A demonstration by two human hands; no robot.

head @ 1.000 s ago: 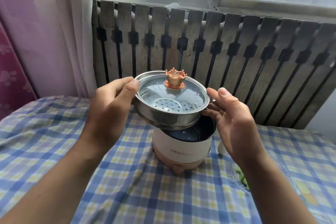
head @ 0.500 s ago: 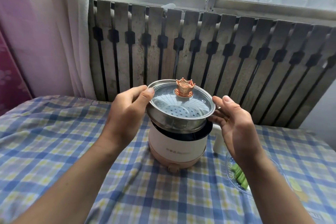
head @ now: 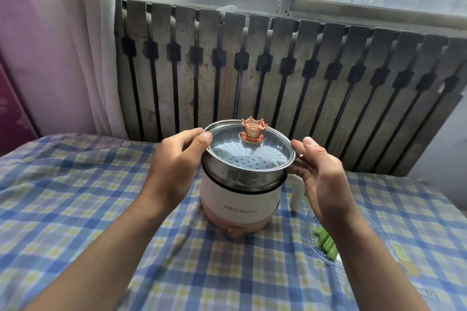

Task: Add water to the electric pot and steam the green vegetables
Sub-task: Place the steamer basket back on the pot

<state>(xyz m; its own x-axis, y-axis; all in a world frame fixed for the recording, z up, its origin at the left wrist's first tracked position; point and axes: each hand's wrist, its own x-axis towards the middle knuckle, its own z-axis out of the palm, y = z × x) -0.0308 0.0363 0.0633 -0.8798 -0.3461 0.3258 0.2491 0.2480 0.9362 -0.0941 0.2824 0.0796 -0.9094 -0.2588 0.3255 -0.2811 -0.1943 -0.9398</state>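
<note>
A white and pink electric pot [head: 238, 206] stands on the checked tablecloth. A steel steamer basket [head: 242, 174] with a glass lid [head: 250, 150] and a copper crown knob [head: 253, 129] sits in the pot's mouth, slightly tilted. My left hand [head: 174, 166] grips the basket's left rim, thumb on top. My right hand [head: 321, 179] holds its right side. Green vegetable pieces [head: 327, 241] lie on a clear plate [head: 313, 232] at the right, partly hidden by my right forearm.
A white pot handle [head: 297, 193] sticks out behind my right hand. The blue and yellow checked tablecloth [head: 75, 197] covers the whole surface. A slatted wooden radiator cover [head: 278, 70] and a window stand behind, with a curtain [head: 83, 45] at the left.
Both hands have lowered the lidded steamer basket from above the pot down into its mouth. The view has shifted, so the pot sits lower in the frame.
</note>
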